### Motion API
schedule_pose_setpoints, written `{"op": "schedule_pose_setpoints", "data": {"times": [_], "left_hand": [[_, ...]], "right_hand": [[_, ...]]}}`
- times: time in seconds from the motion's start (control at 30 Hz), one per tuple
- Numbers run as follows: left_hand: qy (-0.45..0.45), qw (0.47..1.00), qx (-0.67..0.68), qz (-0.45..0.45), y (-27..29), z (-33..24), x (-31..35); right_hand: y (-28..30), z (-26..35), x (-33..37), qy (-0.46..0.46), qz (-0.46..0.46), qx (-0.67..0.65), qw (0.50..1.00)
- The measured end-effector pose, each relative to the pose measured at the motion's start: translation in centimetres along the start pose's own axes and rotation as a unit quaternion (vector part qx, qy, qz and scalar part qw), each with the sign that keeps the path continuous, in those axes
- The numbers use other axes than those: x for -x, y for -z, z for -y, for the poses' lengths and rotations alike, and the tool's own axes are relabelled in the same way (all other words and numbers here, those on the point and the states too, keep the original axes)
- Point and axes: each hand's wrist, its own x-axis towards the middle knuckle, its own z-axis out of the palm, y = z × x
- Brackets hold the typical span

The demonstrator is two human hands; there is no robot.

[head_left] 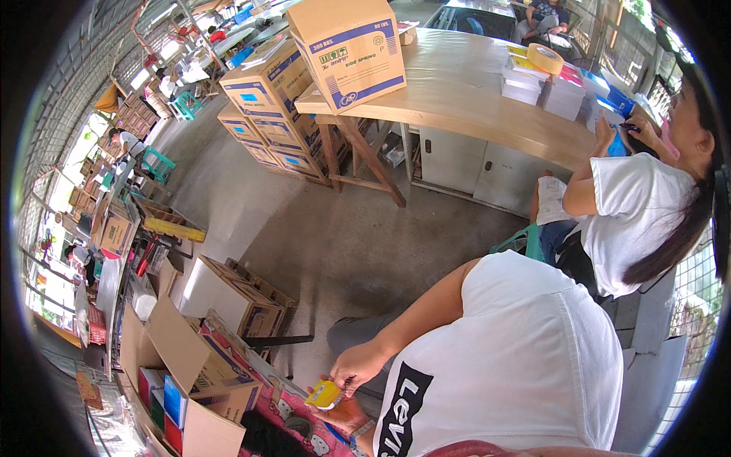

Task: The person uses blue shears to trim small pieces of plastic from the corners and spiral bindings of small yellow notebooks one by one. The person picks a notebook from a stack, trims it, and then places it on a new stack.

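Near the bottom centre, my left hand [344,415], with a band at the wrist, holds a small yellow flat box or pad [324,394] with a pale edge; its exact kind is unclear. My right hand [360,367] reaches down to the upper edge of this yellow piece, its fingers bent and pressed together there. A thin blue stick, perhaps a pen, [335,433] shows beside my left hand. Below lies a pink patterned cloth [293,407] with a dark furry-looking thing [270,436] on it. Left of that, an open carton [179,335] holds red, blue and green books [174,401].
A wooden-topped table [457,84] bears a large carton [350,57], stacks of booklets [525,80] and a tape roll [545,59]. More cartons [270,107] stand stacked beside it. At right a co-worker [647,206] sits on a green stool [525,242]. Another carton [232,297] stands on the floor.
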Motion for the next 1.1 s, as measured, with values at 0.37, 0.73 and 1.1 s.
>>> {"op": "schedule_pose_setpoints", "data": {"times": [0.37,0.73,1.1], "left_hand": [[0.033,0.998,0.050,0.001,0.9,-0.3,3.1],[-0.045,0.991,0.085,-0.088,1.4,-1.2,6.4],[-0.026,0.996,0.045,-0.079,-1.7,-3.3,11.7]], "right_hand": [[-0.2,2.6,1.0,-0.039,0.101,-0.079,0.991],[-1.8,3.6,0.5,0.077,0.052,-0.021,0.995],[-3.1,3.7,-1.4,0.325,0.157,0.147,0.921]]}}
